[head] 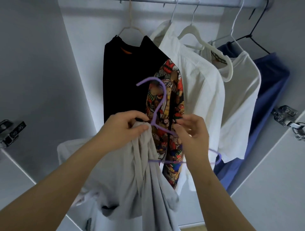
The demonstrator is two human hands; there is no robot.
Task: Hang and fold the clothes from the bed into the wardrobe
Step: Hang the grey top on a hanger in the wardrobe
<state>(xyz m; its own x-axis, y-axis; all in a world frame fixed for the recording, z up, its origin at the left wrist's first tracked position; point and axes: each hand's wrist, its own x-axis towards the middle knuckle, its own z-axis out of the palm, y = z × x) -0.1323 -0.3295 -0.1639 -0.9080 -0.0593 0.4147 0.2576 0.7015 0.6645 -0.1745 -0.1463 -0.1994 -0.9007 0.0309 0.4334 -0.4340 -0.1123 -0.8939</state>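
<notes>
Garment: soft, limp grey cotton top [148, 173], light; bunches easily on thin lilac plastic hanger [158, 105].
Grips: left hand [125, 127] pinches fabric at neck; right hand [193, 131] pinches hanger's shoulder.

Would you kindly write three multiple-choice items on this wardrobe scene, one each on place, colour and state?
1. Where does the black shirt hang among the clothes on the rail?
A. leftmost
B. rightmost
C. in the middle

2. What colour is the held hanger?
A. black
B. purple
C. white

3. What is the left hand doing?
A. hanging open
B. gripping the rail
C. gripping the grey garment

Answers: 1 A, nothing hangs to its left; 2 B, its hook and bar are purple; 3 C, its fingers bunch grey cloth at the hanger's neck.
</notes>
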